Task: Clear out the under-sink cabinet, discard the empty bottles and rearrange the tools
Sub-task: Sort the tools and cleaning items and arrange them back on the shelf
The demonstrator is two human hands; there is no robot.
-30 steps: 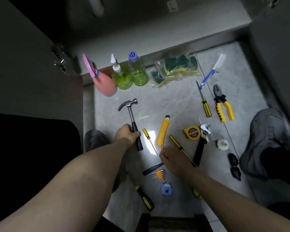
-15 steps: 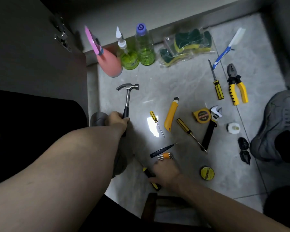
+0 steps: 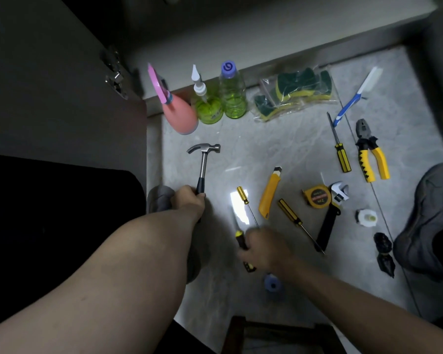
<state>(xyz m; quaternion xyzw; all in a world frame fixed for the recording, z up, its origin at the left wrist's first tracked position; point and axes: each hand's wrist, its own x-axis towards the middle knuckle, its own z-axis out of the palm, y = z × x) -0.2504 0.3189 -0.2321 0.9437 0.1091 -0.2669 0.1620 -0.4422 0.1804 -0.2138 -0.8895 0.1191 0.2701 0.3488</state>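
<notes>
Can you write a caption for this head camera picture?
Left hand grips hammer, right hand grips screwdriver, tools spread on floor.

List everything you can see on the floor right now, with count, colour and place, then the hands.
Hammer: 1, steel head, black grip, left, held.
Spray bottle: 1, pink, far left.
Bottles: 2, green, beside it.
Sponge bag: 1, green-yellow, far centre.
Brush: 1, blue-white, far right.
Pliers: 1, yellow-black, right.
Screwdrivers: 4, yellow-black; one right, two centre, one held.
Utility knife: 1, yellow, centre.
Tape measure: 1, yellow, centre-right.
Wrench: 1, black-silver, beside it.
White fitting: 1, right.
Blue roll: 1, near.
Left hand: grips hammer.
Right hand: grips screwdriver.
</notes>
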